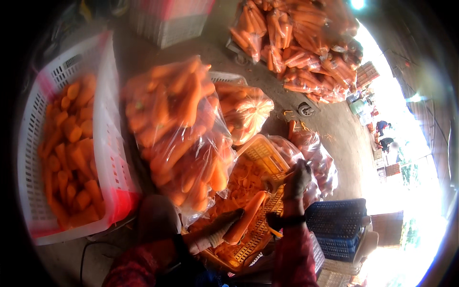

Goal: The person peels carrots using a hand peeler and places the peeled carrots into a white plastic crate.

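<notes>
My left hand (217, 232), in a dark and pale glove, is closed around the lower part of a thick orange carrot (246, 217). The carrot slants up to the right above an orange plastic crate (260, 148). Curly orange peelings (246, 177) fill much of that crate. My right hand (297, 181), also in a dark glove, is closed up and right of the carrot, apart from it. A small pale-yellow tool (275, 184) sticks out leftward from its fingers, too blurred to name.
At the left, a white and pink crate (114, 138) holds carrots. A large clear bag of carrots (181, 134) stands beside my left arm. Another bag (244, 112) sits behind it. Blue crates (337, 227) stand right. Bagged carrots (306, 48) are piled on a wheeled cart beyond.
</notes>
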The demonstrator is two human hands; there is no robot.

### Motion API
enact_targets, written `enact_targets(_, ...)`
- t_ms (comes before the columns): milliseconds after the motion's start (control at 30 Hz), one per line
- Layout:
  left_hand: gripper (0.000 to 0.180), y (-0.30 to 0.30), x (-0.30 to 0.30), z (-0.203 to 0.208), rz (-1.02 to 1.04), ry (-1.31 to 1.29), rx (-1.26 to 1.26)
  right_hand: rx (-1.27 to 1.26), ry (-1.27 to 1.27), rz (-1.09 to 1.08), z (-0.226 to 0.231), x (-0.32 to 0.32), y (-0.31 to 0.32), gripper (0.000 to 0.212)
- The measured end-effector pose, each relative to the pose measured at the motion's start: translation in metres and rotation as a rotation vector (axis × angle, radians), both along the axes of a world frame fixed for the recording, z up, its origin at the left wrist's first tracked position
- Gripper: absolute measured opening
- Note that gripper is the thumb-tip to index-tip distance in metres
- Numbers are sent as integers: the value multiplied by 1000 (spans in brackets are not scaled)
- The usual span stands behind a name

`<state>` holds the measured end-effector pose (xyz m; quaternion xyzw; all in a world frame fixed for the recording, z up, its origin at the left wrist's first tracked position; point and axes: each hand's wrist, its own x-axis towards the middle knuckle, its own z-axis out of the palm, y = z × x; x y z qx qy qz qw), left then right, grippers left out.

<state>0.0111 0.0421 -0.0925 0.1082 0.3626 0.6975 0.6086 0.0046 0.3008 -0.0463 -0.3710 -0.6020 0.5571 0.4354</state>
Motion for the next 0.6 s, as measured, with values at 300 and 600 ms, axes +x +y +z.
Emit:
enact_targets(300,39,24,10,-48,407,-321,-7,7,-188,270,0,54,-118,14)
enact_targets(600,41,24,18,-69,69,-83,-47,-34,-40,-104,12,20,8,19)
